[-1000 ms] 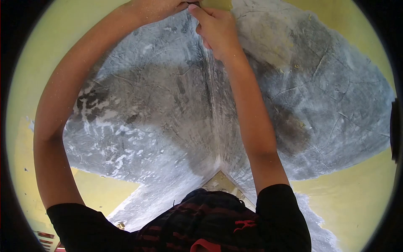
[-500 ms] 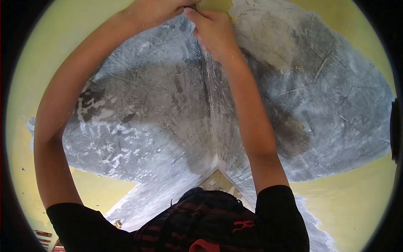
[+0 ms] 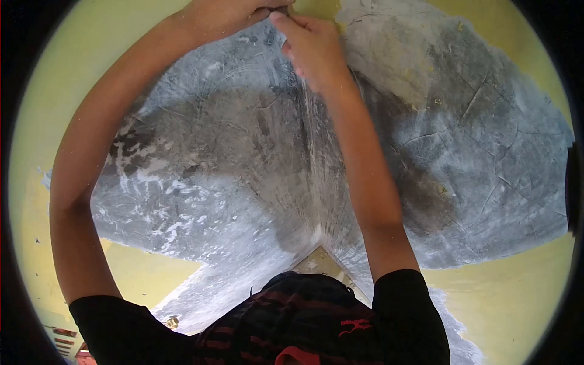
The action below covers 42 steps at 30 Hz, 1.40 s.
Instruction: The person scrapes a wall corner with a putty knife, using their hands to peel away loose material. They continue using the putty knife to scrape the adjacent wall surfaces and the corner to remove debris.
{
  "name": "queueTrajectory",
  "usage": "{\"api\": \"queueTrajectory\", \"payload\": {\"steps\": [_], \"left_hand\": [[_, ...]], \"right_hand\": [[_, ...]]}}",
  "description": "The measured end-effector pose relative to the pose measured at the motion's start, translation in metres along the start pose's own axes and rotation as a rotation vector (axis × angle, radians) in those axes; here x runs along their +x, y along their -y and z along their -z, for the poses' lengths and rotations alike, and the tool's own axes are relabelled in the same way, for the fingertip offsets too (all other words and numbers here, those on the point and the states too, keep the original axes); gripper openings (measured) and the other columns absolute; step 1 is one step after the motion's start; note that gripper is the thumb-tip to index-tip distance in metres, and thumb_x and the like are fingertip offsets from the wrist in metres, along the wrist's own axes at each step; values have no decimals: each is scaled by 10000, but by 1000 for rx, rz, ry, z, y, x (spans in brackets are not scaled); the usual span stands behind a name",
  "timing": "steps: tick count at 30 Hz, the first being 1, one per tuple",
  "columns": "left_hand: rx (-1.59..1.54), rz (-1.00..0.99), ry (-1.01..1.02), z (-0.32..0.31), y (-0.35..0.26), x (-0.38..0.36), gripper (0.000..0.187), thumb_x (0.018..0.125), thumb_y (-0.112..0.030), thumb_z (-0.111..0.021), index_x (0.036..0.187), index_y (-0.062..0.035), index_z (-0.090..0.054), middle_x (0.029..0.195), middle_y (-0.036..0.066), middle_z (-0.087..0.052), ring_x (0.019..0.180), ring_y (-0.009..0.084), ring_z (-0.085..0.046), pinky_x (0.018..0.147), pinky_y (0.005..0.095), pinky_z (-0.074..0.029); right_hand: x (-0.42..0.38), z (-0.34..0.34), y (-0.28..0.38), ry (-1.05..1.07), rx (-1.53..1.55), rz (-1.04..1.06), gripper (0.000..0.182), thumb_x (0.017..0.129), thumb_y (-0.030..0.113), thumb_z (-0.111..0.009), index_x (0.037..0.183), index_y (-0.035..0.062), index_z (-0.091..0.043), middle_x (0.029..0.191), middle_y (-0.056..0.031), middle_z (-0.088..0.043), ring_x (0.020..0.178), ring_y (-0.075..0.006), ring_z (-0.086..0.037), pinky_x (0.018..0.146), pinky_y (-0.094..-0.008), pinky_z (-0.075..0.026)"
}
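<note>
Both arms reach up to the inside corner [image 3: 311, 182] where two walls meet. My left hand [image 3: 234, 13] is at the top edge of the view, its fingers curled around a small dark piece [image 3: 280, 10] that is mostly hidden. My right hand [image 3: 311, 50] is just right of it on the corner line, fingers bent, fingertips touching the same piece. What the piece is cannot be made out. A broad grey scraped patch [image 3: 219, 152] with white streaks spreads over both walls around the hands.
Yellow paint [image 3: 505, 292] borders the grey patch on both walls. Fine cracks [image 3: 486, 152] run through the right-hand wall. My black sleeves and dark striped shirt [image 3: 292, 322] fill the bottom. A bit of floor [image 3: 319, 263] shows at the corner's foot.
The hands stay together at the top of the corner, with only slight shifts. The view has drifted a little, and the right hand sits marginally lower.
</note>
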<state>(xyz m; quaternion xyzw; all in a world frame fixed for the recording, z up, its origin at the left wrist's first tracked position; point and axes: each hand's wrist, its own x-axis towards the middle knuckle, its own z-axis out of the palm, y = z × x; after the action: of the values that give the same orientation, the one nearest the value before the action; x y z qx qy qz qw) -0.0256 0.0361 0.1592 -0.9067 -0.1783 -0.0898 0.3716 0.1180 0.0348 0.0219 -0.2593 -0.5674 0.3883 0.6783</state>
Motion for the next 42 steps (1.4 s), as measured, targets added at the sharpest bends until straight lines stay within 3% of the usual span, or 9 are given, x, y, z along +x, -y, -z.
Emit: {"api": "queueTrajectory", "payload": {"steps": [3,5,12,16,22,27,31,36,42], "left_hand": [[-35,-32,-93,-4,9,4,153,911,-59,-700,988,58,-761,956,216,-765,914,383,-737,834,475,-587],[-49,-152,-166,-7,15,2,136,908,-42,-694,977,55,-757,942,219,-757,908,384,-736,849,478,-586],[2,96,98,-10,-17,-15,267,904,-75,-711,1153,-20,-788,1210,222,-766,1127,350,-736,982,471,-576],[-238,204,-331,-26,-102,-76,409,904,-98,-743,1304,-16,-723,1292,212,-741,1137,366,-741,1087,474,-565],[-1286,619,125,-74,-202,-183,421,940,-239,-825,1300,-32,-761,1200,213,-783,1080,356,-777,933,400,-598],[-1482,933,-151,-179,-270,-196,397,966,-219,-816,1295,-5,-755,1252,190,-779,1173,327,-754,1012,365,-565],[-1417,729,-172,-193,-296,-165,442,977,-209,-804,1350,12,-714,1363,212,-727,1316,360,-676,1110,393,-513],[-1492,640,-328,-178,-305,-119,835,963,-238,-808,1630,37,-388,1678,288,-400,1579,381,-380,1266,446,-325],[-1568,441,-575,-175,-265,-71,890,986,-276,-778,1655,71,-304,1711,323,-305,1617,429,-273,1290,488,-254]], "right_hand": [[5,-6,-5,-55,81,89,410,1005,313,-733,713,37,-644,548,-14,-521,429,-96,-474,379,-300,-334],[1,-11,-9,-58,78,83,311,1016,351,-756,950,47,-745,617,23,-504,454,-52,-381,398,-256,-275],[-11,-8,-25,-23,94,5,414,1024,358,-721,789,23,-655,608,-16,-553,439,-99,-462,397,-294,-351],[-68,10,-33,-26,-20,-132,417,1056,369,-691,793,49,-653,636,11,-543,522,-74,-466,448,-282,-350],[-235,49,-164,-151,-117,-502,386,1075,307,-669,797,44,-622,631,37,-519,566,-71,-461,511,-303,-334],[-357,76,-231,-264,-257,-590,315,1065,262,-666,867,18,-671,620,7,-518,561,-82,-473,511,-301,-347],[-344,82,-196,-281,-547,-470,267,1058,227,-665,937,-7,-710,626,-6,-530,594,-76,-500,539,-298,-385],[-304,74,-143,-471,-387,-382,284,1046,165,-679,1228,-49,-722,758,-28,-619,716,-82,-569,646,-299,-470],[-239,64,-103,-488,-518,-60,345,1042,132,-676,1326,-62,-691,919,-25,-644,845,-92,-578,703,-269,-472]]}}
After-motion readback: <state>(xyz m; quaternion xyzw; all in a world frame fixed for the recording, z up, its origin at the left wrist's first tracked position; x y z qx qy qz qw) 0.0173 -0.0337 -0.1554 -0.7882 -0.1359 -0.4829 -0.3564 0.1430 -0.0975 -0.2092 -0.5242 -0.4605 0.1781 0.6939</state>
